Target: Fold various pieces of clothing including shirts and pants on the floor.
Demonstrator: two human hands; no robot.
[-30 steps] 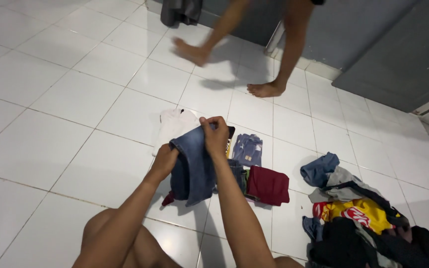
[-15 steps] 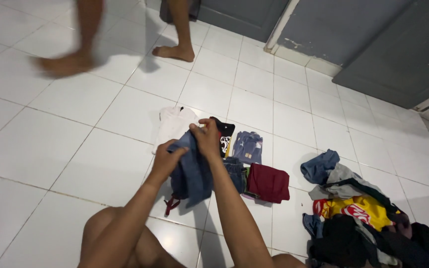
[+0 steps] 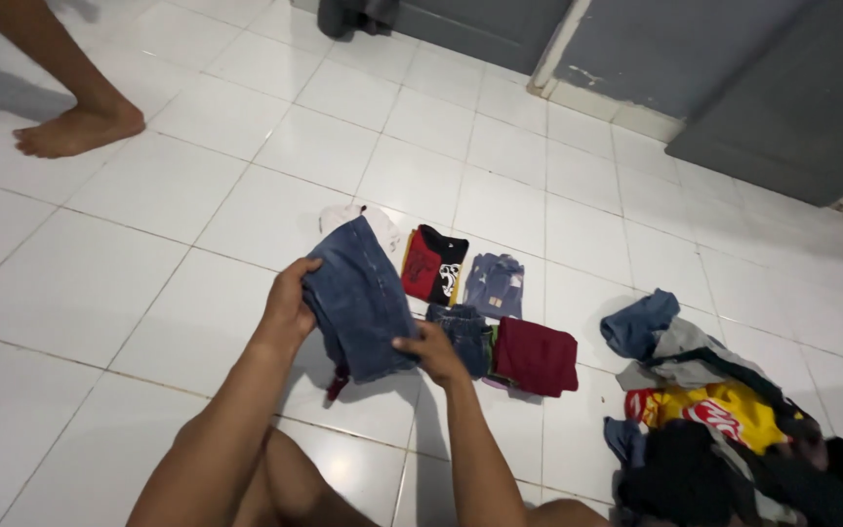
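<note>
The floor (image 3: 148, 254) is glossy white ceramic tile with thin grey grout lines, and it throws soft reflections. On it lies a row of folded garments, all soft cloth pressed into flat rectangles: a pale white piece (image 3: 343, 217), a black and red shirt (image 3: 433, 265), a faded blue-grey piece (image 3: 496, 285), a small denim bundle (image 3: 464, 332) and a dark maroon piece (image 3: 537, 355). To the right of the maroon piece sits a loose heap of unfolded clothes (image 3: 714, 420), crumpled and lumpy, in blue, grey, yellow, red and black.

The folded denim garment (image 3: 355, 298) is thick, mid-blue, slightly faded along its edges, doubled into a long rectangle tilted with its upper end toward the white piece, which it partly covers. It is held just left of the black and red shirt, above the tile; a dark red strip hangs from its lower edge.

The left hand (image 3: 290, 307) curls round the denim's left edge, thumb on top, fingers closed on the cloth, forearm reaching up from the bare knee. The right hand (image 3: 431, 353) pinches the lower right corner, fingers together on the fabric, wrist bent inward.

Far left of the denim, another person's bare foot (image 3: 78, 129) stands flat on the tile.
</note>
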